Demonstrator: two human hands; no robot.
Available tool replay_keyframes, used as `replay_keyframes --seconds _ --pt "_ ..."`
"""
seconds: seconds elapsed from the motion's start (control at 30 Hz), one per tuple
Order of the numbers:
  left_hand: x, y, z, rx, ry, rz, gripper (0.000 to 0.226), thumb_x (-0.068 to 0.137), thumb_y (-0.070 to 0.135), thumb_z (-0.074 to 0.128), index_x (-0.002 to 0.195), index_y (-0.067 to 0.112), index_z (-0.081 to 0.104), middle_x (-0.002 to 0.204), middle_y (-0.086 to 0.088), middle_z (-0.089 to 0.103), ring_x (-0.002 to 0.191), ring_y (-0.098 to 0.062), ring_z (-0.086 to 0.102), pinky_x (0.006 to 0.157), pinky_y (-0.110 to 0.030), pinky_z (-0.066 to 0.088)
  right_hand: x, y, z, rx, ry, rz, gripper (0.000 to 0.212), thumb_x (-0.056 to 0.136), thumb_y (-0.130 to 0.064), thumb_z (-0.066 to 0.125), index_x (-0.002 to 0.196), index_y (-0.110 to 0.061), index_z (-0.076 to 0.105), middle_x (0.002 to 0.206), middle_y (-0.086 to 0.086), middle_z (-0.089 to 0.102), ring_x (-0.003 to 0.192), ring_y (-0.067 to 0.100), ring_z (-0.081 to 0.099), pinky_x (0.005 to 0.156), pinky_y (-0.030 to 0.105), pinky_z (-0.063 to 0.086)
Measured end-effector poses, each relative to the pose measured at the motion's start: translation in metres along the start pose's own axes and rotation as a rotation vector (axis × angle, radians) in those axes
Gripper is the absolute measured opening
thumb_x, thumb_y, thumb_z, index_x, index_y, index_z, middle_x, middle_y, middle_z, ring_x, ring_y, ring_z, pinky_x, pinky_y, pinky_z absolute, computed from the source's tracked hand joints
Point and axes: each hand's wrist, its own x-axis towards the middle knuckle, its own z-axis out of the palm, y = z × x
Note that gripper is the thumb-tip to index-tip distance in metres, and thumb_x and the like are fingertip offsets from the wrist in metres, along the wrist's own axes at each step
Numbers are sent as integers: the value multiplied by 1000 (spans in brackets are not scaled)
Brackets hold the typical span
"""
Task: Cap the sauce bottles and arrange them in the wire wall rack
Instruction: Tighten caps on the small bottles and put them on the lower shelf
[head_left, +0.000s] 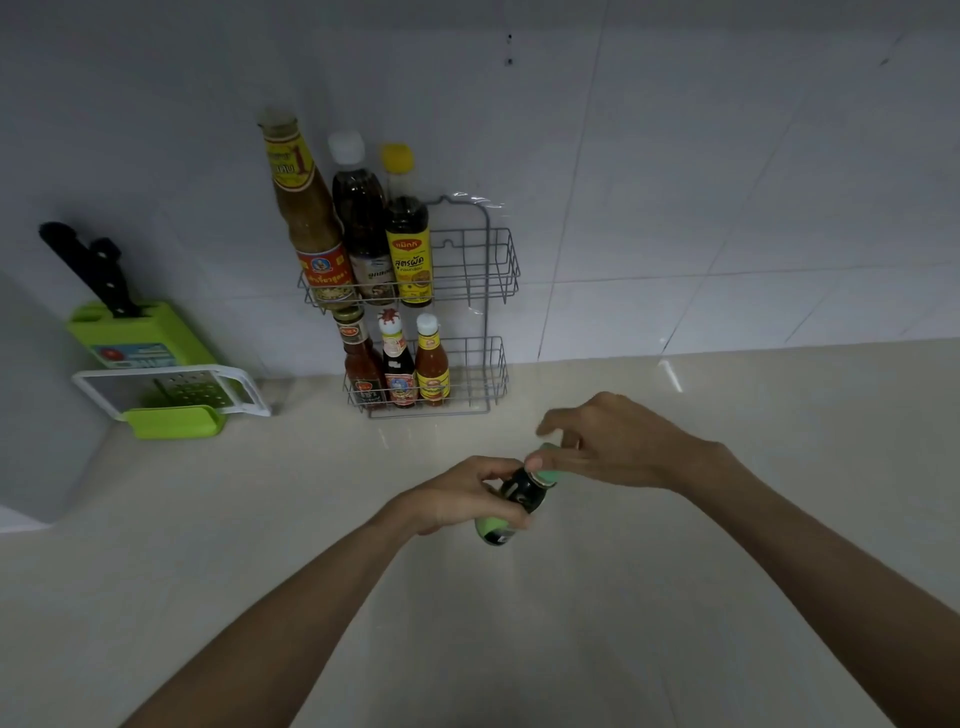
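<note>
Above the counter (675, 519), the left hand (457, 499) was wrapped round a dark bottle (511, 506) with a green label, print too blurred to read. The right hand (618, 447) pinched the green cap (545, 470) at its neck. In the rack (488, 291) stood six bottles; one yellow label (410, 265) carried Thai script.

Seven sauce bottles (514, 501), one wire rack (483, 291), two hands (457, 499).
</note>
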Motion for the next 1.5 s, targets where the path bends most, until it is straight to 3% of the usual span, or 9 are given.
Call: replay_keyframes --seconds 0.2,0.33,0.43,0.6,0.8,0.97,1.13,1.37,1.5 --pt "-4 7 5 -18 47 42 42 72 16 80 110 31 71 107 4 71 104 -17 66 94 -32 53 -3 -7 -2 -111 155 7 46 79 -67 56 94 -26 71 77 -5 68 73 14 63 68 33 53" --pt "-12 12 1 -62 16 57 30 75 10 78 92 34 72 92 11 69 97 -11 65 88 -28 51 -11 -17 -9 89 -48 -129 51 81 -59 60 127 -38 53 109 -12 63 90 6 60 72 15 47" --pt "-17 14 1 -35 9 98 31 75 8 79 98 27 72 95 12 70 95 -8 66 89 -25 52 -9 -17 1 -119 107 -155 36 83 -56 61 92 -20 62 73 -7 58 65 15 57 59 30 47" --pt "-14 11 25 83 509 151 52 66 27 88 115 27 70 99 5 71 86 -16 67 79 -25 58 6 -8 38 -285 296 182 54 60 -8 83 107 -6 56 57 10 59 37 27 49 39 26 40" --pt "-25 7 10 85 277 43 61 67 32 87 123 33 65 112 10 68 99 -12 65 82 -22 53 8 -25 39 -150 395 51 41 93 -60 31 90 -21 43 59 -2 63 47 18 51 45 24 35" --pt "-18 4 25 177 558 188 51 69 26 86 117 25 68 99 8 70 87 -8 63 73 -7 49 20 -33 49 -419 606 174 22 90 -28 39 77 -13 51 47 5 58 37 30 54 42 22 22" --pt "-4 -18 31 394 835 214 57 67 36 85 118 26 63 104 5 65 94 -15 61 80 -31 54 28 -46 72 234 475 570 43 91 -53 50 90 -10 49 75 10 61 69 31 58 60 32 40" --pt "-27 -19 -14 154 332 109 58 65 35 88 118 26 68 112 14 71 108 1 63 107 -28 42 37 -28 16 486 359 277 28 83 -40 69 82 -12 65 76 4 68 71 20 63 64 35 49" --pt "-15 -25 -14 -29 482 122 35 64 25 90 93 22 72 99 8 75 100 -3 67 102 -22 46 51 -26 21 647 352 267 26 86 -37 67 86 -12 64 66 -4 57 51 8 47 50 27 40"
